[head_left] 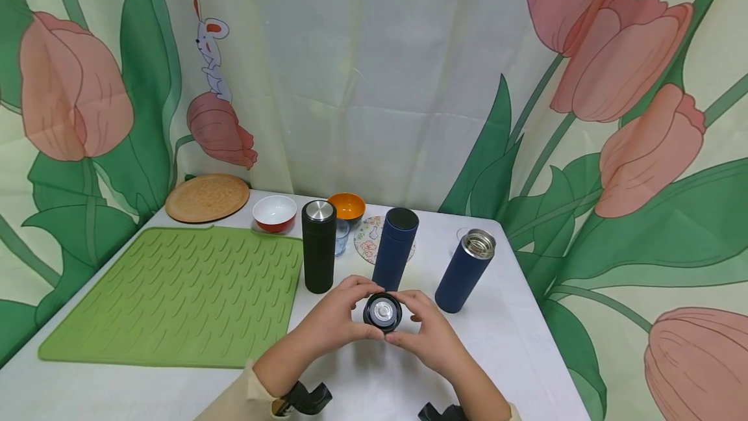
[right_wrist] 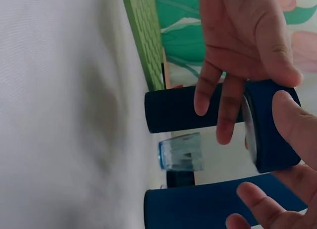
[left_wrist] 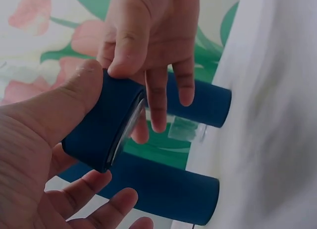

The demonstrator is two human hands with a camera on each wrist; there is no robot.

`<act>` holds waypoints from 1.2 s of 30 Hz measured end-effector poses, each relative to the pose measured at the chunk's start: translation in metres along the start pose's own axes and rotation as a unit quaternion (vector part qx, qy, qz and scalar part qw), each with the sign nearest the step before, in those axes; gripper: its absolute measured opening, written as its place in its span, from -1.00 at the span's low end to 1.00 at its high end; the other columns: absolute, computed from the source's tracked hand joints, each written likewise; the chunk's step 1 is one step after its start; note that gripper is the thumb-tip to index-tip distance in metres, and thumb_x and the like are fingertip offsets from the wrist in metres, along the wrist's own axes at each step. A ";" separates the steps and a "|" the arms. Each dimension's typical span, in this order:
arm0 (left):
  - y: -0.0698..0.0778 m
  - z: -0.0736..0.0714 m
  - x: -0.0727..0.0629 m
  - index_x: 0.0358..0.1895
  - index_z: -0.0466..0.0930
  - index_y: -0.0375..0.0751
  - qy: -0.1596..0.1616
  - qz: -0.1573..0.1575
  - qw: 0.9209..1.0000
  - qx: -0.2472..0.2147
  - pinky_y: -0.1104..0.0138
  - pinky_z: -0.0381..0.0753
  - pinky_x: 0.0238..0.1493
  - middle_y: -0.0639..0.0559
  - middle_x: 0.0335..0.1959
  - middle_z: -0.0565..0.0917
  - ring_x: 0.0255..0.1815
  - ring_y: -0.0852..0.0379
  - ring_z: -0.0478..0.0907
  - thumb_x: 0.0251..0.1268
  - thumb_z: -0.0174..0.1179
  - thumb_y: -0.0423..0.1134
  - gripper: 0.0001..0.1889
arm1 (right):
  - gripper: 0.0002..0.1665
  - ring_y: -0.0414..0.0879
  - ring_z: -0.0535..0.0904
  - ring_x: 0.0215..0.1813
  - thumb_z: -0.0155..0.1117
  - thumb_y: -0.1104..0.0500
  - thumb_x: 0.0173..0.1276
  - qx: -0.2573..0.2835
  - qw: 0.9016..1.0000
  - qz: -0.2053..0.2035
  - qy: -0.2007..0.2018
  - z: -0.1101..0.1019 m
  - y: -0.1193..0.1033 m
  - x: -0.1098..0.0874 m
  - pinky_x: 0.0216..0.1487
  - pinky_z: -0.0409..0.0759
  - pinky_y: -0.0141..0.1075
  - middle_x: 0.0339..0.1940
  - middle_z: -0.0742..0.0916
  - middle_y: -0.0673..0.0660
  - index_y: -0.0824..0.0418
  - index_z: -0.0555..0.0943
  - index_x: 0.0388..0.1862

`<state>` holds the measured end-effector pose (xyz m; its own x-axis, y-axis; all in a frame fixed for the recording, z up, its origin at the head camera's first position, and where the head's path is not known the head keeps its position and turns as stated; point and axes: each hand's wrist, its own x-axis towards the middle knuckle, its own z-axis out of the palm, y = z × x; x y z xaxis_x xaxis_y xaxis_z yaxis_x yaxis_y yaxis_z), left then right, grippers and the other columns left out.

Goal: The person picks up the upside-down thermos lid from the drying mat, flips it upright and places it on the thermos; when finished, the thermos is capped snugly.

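Observation:
Between both hands, above the table, is a dark blue flask lid (head_left: 382,312) whose dark round face with a silvery centre shows in the head view. My left hand (head_left: 336,318) pinches one side of it with thumb and forefinger. The right hand (head_left: 425,333) pinches the opposite side in the same way, its other fingers loosely extended. Just beyond the hands stands a blue flask (head_left: 394,251) with its dark lid on. To the right, another blue flask (head_left: 464,271) stands lidless, its steel mouth bare. A black flask (head_left: 319,252) with a silver-topped lid stands left of them.
A green ridged mat (head_left: 181,297) covers the table's left part. Behind it lies a round wooden board (head_left: 207,197). Along the back are a red-and-white bowl (head_left: 274,212), an orange bowl (head_left: 348,205), a clear glass (head_left: 341,238) and a patterned plate (head_left: 367,239).

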<state>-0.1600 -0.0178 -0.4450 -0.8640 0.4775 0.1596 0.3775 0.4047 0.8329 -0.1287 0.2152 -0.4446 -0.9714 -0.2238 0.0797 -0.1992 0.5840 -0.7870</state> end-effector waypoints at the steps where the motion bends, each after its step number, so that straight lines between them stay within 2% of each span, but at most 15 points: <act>1: 0.000 0.001 0.000 0.35 0.64 0.04 -0.001 0.001 1.000 -0.005 -0.11 0.61 0.35 0.11 0.30 0.58 0.39 -0.04 0.57 0.03 0.68 0.04 -0.25 | -0.21 0.02 0.55 0.38 0.73 0.06 0.12 -0.001 1.000 -0.001 0.006 0.000 0.001 0.000 0.26 0.58 0.07 0.27 0.67 -0.07 -0.19 0.65 0.37; 6: 0.001 0.002 0.002 0.39 0.57 0.12 -0.017 -0.005 0.999 -0.031 -0.09 0.62 0.28 0.11 0.33 0.55 0.38 -0.06 0.57 0.07 0.66 0.09 -0.23 | -0.17 0.01 0.49 0.43 0.77 0.07 0.03 -0.019 0.998 -0.019 0.053 -0.001 0.004 -0.004 0.31 0.58 0.16 0.27 0.65 -0.14 -0.28 0.68 0.33; 9: 0.000 0.001 0.003 0.34 0.61 0.08 -0.026 -0.029 0.998 -0.043 -0.09 0.64 0.27 0.06 0.34 0.56 0.35 -0.07 0.58 0.29 0.49 0.17 -0.40 | -0.13 0.02 0.45 0.45 0.78 0.13 0.01 -0.051 0.994 -0.058 0.083 -0.001 0.004 -0.005 0.33 0.57 0.22 0.29 0.64 -0.12 -0.24 0.69 0.35; 11: 0.000 0.000 0.003 0.31 0.63 -0.02 -0.040 -0.062 0.995 -0.070 -0.07 0.66 0.21 -0.01 0.30 0.58 0.29 -0.08 0.59 0.48 0.28 0.24 -0.45 | -0.09 0.00 0.43 0.43 0.79 0.18 -0.03 -0.084 0.986 -0.103 0.104 -0.001 0.005 -0.007 0.30 0.61 0.15 0.30 0.63 -0.07 -0.21 0.69 0.36; 12: 0.000 0.000 0.003 0.28 0.64 -0.09 -0.050 -0.080 0.991 -0.090 -0.07 0.68 0.19 -0.05 0.27 0.60 0.27 -0.09 0.60 0.56 0.16 0.26 -0.45 | -0.08 0.00 0.43 0.41 0.81 0.20 -0.06 -0.105 0.979 -0.134 0.116 -0.002 0.006 -0.007 0.26 0.63 0.10 0.30 0.63 -0.04 -0.18 0.69 0.36; 14: 0.001 -0.002 0.003 0.24 0.67 -0.22 -0.080 -0.115 0.981 -0.137 -0.05 0.71 0.15 -0.12 0.19 0.68 0.21 -0.06 0.61 0.65 -0.04 0.31 -0.34 | -0.05 0.01 0.44 0.36 0.83 0.23 -0.13 -0.150 0.956 -0.209 0.141 -0.003 0.007 -0.008 0.16 0.66 0.00 0.29 0.64 0.04 -0.14 0.70 0.34; 17: 0.002 -0.004 0.003 0.25 0.67 -0.33 -0.125 -0.161 0.956 -0.212 -0.02 0.77 0.08 -0.16 0.07 0.77 0.13 0.00 0.65 0.67 -0.10 0.32 -0.27 | -0.06 0.04 0.49 0.29 0.82 0.24 -0.15 -0.209 0.907 -0.322 0.174 -0.005 0.010 -0.008 0.12 0.64 -0.11 0.25 0.64 0.15 -0.14 0.71 0.31; 19: 0.003 -0.004 0.003 0.22 0.70 -0.34 -0.148 -0.171 0.943 -0.245 -0.02 0.80 0.06 -0.16 0.04 0.81 0.08 0.04 0.67 0.66 -0.05 0.29 -0.29 | -0.11 0.06 0.53 0.24 0.76 0.24 -0.10 -0.231 0.876 -0.377 0.190 -0.007 0.010 -0.009 0.16 0.61 -0.16 0.21 0.65 0.18 -0.15 0.72 0.30; 21: 0.003 -0.004 0.003 0.22 0.70 -0.37 -0.163 -0.172 0.934 -0.269 -0.03 0.80 0.05 -0.16 0.05 0.81 0.04 0.06 0.69 0.66 0.01 0.25 -0.32 | -0.18 0.06 0.56 0.22 0.68 0.21 -0.03 -0.240 0.860 -0.406 0.196 -0.008 0.010 -0.009 0.23 0.56 -0.21 0.19 0.65 0.19 -0.17 0.72 0.30; 23: 0.003 -0.004 0.002 0.23 0.69 -0.39 -0.173 -0.168 0.926 -0.290 -0.05 0.80 0.06 -0.17 0.08 0.81 0.04 0.06 0.69 0.64 0.05 0.24 -0.32 | -0.25 0.07 0.58 0.19 0.61 0.18 0.04 -0.241 0.849 -0.424 0.203 -0.009 0.010 -0.009 0.28 0.53 -0.23 0.17 0.66 0.20 -0.16 0.73 0.29; 26: 0.002 -0.004 0.001 0.26 0.67 -0.42 -0.182 -0.158 0.919 -0.311 -0.07 0.79 0.11 -0.17 0.12 0.79 0.07 0.06 0.69 0.62 0.10 0.22 -0.33 | -0.38 0.07 0.60 0.18 0.52 0.13 0.20 -0.243 0.843 -0.433 0.208 -0.009 0.010 -0.008 0.31 0.50 -0.25 0.16 0.67 0.21 -0.16 0.74 0.28; 28: 0.003 -0.004 0.001 0.26 0.67 -0.40 -0.173 -0.151 0.920 -0.318 -0.06 0.78 0.13 -0.14 0.11 0.79 0.08 0.07 0.67 0.61 0.13 0.18 -0.36 | -0.56 0.07 0.61 0.17 0.41 0.09 0.46 -0.249 0.839 -0.435 0.212 -0.009 0.009 -0.008 0.32 0.51 -0.25 0.16 0.68 0.21 -0.16 0.73 0.29; 30: 0.002 -0.003 0.001 0.25 0.68 -0.38 -0.154 -0.143 0.926 -0.313 -0.01 0.77 0.15 -0.10 0.10 0.78 0.08 0.07 0.65 0.59 0.19 0.12 -0.42 | -0.68 0.07 0.60 0.17 0.18 0.04 0.69 -0.250 0.840 -0.430 0.216 -0.009 0.009 -0.007 0.34 0.49 -0.27 0.15 0.67 0.22 -0.15 0.74 0.27; 32: 0.002 -0.002 0.001 0.19 0.72 -0.31 -0.121 -0.137 0.941 -0.285 0.07 0.76 0.10 -0.05 0.09 0.75 0.07 0.05 0.62 0.51 0.30 0.06 -0.51 | -0.61 0.06 0.59 0.15 0.00 0.00 0.76 -0.228 0.847 -0.420 0.233 -0.009 0.011 -0.007 0.35 0.47 -0.36 0.12 0.68 0.22 -0.09 0.77 0.22; 36: -0.001 0.002 0.000 0.09 0.74 -0.07 -0.046 -0.111 0.974 -0.193 0.17 0.68 0.03 0.00 0.18 0.68 0.16 -0.02 0.57 0.26 0.52 0.01 -0.59 | -0.71 -0.09 0.56 0.12 0.24 0.32 0.58 -0.111 0.878 -0.351 0.307 -0.016 0.017 -0.008 0.24 0.47 -0.55 0.07 0.67 0.25 0.19 0.79 0.14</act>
<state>-0.1593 -0.0163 -0.4467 -0.8698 0.4866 -0.0813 0.0149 0.1908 0.9815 -0.1264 0.2400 -0.4490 -0.4726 -0.1659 0.8655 -0.7302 0.6236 -0.2792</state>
